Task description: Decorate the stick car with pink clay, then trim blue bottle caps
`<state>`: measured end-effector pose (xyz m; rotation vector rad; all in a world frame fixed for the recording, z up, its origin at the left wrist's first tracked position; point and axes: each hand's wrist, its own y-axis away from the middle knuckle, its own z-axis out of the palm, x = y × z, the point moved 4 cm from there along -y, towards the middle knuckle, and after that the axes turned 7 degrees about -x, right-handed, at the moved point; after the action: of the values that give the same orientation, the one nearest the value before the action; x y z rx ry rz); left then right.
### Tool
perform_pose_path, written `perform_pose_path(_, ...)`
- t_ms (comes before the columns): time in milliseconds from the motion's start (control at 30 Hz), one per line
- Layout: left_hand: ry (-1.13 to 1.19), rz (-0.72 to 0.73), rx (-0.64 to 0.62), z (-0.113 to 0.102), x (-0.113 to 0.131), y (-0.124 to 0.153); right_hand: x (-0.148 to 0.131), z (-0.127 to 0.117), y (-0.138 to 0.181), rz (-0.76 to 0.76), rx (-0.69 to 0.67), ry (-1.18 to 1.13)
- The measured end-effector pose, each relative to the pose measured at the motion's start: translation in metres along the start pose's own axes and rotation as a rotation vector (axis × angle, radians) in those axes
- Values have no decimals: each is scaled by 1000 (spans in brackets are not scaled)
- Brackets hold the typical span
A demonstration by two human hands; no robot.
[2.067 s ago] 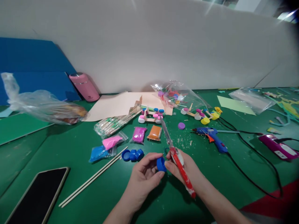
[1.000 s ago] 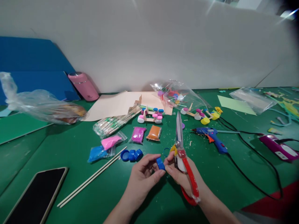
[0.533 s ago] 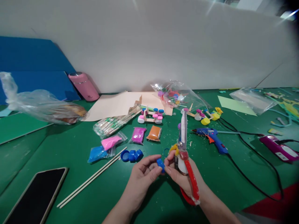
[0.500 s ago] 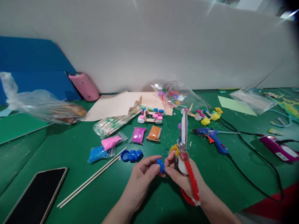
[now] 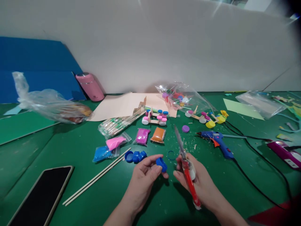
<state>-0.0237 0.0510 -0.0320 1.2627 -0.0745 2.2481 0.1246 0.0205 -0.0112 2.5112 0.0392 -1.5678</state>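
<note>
My left hand [image 5: 147,179] pinches a blue bottle cap [image 5: 161,164] between thumb and fingers, above the green table. To its right, my right hand [image 5: 199,179] is wrapped round a pair of red-handled scissors [image 5: 191,183], whose blades point up and away. The two hands are apart. Several more blue caps [image 5: 135,156] sit together just left of my left hand. A thin blue ring [image 5: 171,155] lies on the table between the hands, and a purple cap [image 5: 185,128] rests beyond the scissors.
A blue hot glue gun [image 5: 216,141] with a black cord lies at the right. Small wheeled models [image 5: 154,120] stand further back. Clay packets [image 5: 142,136], wooden sticks [image 5: 96,179] and a phone [image 5: 39,196] lie at the left; a pink flask [image 5: 90,88] leans on the wall.
My right hand has moved right, off the blue cap, and the scissors have tipped lower and to the left. The cap stays in my left hand, turned a little.
</note>
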Motion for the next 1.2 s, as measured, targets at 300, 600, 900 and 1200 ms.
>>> perform_pose_path(300, -106, 112, 159, -10, 5, 2, 17, -13, 28, 162, -44, 581)
perform_pose_path(600, -430, 373, 176, -9, 13, 5, 26, -16, 40, 182, -99, 675)
perform_pose_path(900, -800, 501, 177, -5, 11, 8, 21, 4, 25, 137, -32, 83)
perform_pose_path(1200, -784, 540, 125, 3, 8, 12, -2, 24, -9, -37, 99, -213)
